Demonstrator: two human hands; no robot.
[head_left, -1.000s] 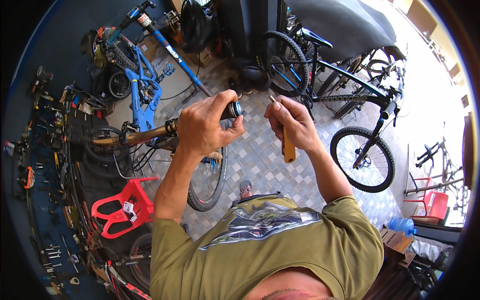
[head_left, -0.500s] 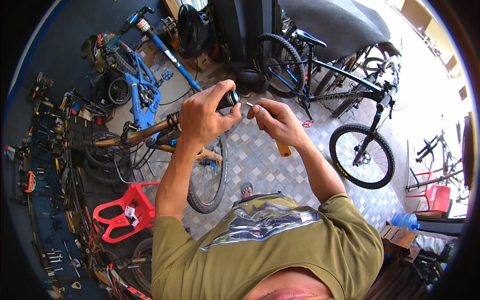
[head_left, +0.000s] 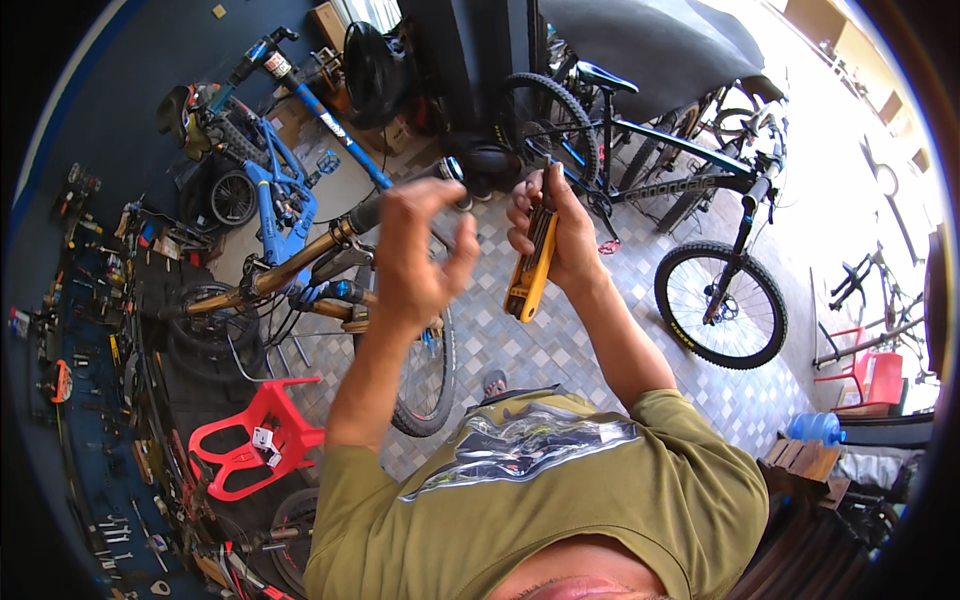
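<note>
A yellow folding hex key set [head_left: 533, 272] sits in my right hand [head_left: 568, 228], its dark keys showing along the body. My right fingers are wrapped round its upper end, and a small tip rises above the thumb. My left hand [head_left: 412, 258] is slightly blurred, with thumb and fingers apart and nothing between them. Just beyond it is the end of a black tube [head_left: 450, 168] with a shiny silver-blue rim. The tube joins the gold-brown tubes [head_left: 255, 287] of a blue bicycle [head_left: 285, 215]; my left hand hides part of it.
A black mountain bike [head_left: 690, 178] stands at the right. A blue pole [head_left: 335, 128] slants behind the blue bicycle. Lower left are a red plastic chair [head_left: 300, 430] and a wall of tools [head_left: 115, 525]. A blue water bottle [head_left: 815, 428] and wooden crate [head_left: 800, 458] lie at right.
My left hand has let go of the black tube's end and drawn back toward me. The hex key set in my right hand has turned and come up into plain view.
</note>
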